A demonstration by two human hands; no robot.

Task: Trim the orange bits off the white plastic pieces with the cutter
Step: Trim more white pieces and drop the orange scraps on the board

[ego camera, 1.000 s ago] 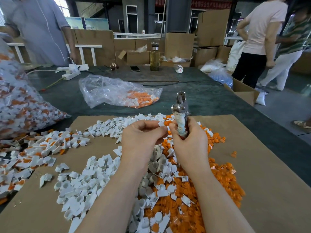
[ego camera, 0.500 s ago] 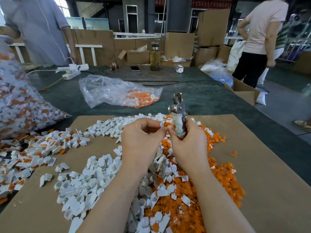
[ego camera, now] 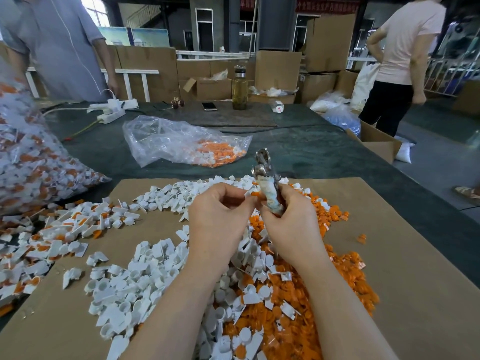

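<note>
While the right hand is gripping the tape-wrapped metal cutter upright, head toward the cardboard sheet's far edge, the left hand is pinching a small white plastic piece with an orange bit just left of the handle, well below the head.

Shiny metal cutter, cloth-wrapped handle; matt brown cardboard sheet; glossy clear plastic bag.

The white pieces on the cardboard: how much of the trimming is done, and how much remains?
Done: a white heap and orange scraps. In hand: the left hand pinches a piece beside the cutter, which the right hand grips. Left: untrimmed pieces and a full bag.
</note>
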